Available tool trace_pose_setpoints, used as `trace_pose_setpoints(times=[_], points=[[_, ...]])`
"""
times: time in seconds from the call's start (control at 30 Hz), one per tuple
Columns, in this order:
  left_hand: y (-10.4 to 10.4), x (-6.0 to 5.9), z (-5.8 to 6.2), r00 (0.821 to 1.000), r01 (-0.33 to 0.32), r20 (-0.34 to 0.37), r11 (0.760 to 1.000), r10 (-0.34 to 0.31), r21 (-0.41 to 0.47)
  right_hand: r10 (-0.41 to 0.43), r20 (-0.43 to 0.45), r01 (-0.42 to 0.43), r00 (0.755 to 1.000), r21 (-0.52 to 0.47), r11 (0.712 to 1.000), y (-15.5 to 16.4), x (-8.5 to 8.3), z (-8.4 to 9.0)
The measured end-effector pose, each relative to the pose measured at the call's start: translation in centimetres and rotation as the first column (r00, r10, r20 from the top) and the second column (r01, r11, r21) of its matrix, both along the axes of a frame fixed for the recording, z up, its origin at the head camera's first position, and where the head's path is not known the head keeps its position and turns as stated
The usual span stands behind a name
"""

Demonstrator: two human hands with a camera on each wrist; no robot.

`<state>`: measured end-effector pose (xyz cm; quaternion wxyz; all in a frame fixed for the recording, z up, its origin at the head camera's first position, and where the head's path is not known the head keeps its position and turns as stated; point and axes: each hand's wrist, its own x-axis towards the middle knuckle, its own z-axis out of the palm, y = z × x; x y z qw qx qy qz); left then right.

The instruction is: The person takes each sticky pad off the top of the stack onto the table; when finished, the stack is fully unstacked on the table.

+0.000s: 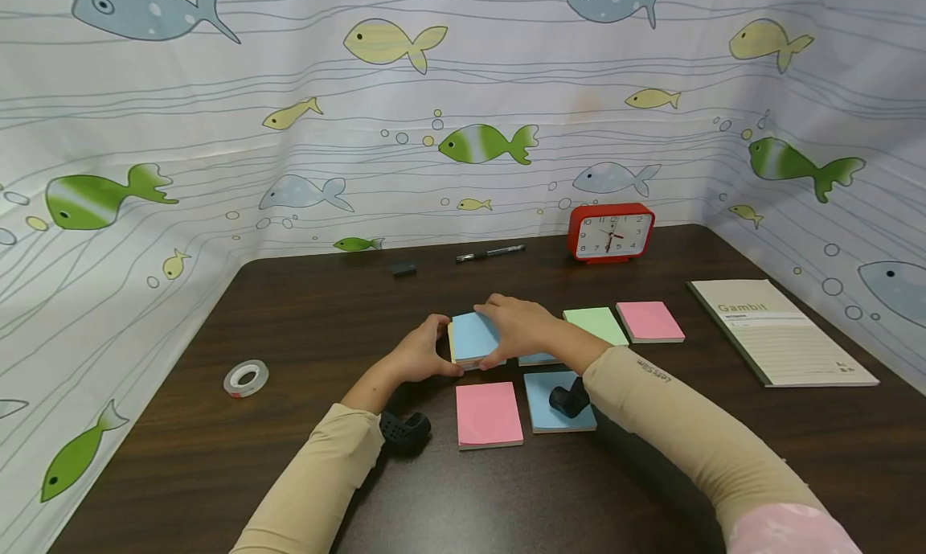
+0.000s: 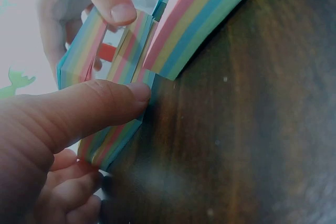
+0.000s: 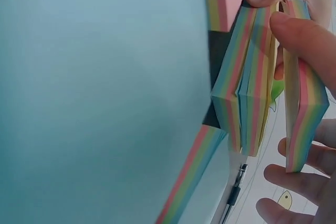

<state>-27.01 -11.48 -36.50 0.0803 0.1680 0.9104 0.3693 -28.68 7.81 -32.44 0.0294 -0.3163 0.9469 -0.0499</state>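
Head view: left hand (image 1: 419, 357) and right hand (image 1: 517, 325) grasped a striped note block (image 1: 473, 337) at frame centre, apparently splitting it; separation likely needs a steady pull.

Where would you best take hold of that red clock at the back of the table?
Probably by its two short sides, coming from above and in front. The red clock stands upright with its face toward the person, wider than tall with rounded corners. The pen lies apart on its left, so both ends look free for fingers.

The table (image 1: 289, 329) is dark, smooth wood-grain, the note block (image 1: 473, 338) matt layered paper, the clock (image 1: 611, 232) glossy red plastic.
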Motion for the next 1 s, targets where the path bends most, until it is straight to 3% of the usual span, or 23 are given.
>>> trace_pose_setpoints(times=[1.0], points=[[0.2,0.0,-0.1,1.000,-0.017,0.009,0.999,0.017,-0.035,0.008,-0.025,-0.009,1.000,-0.037,0.999,3.2,2.8,0.0]])
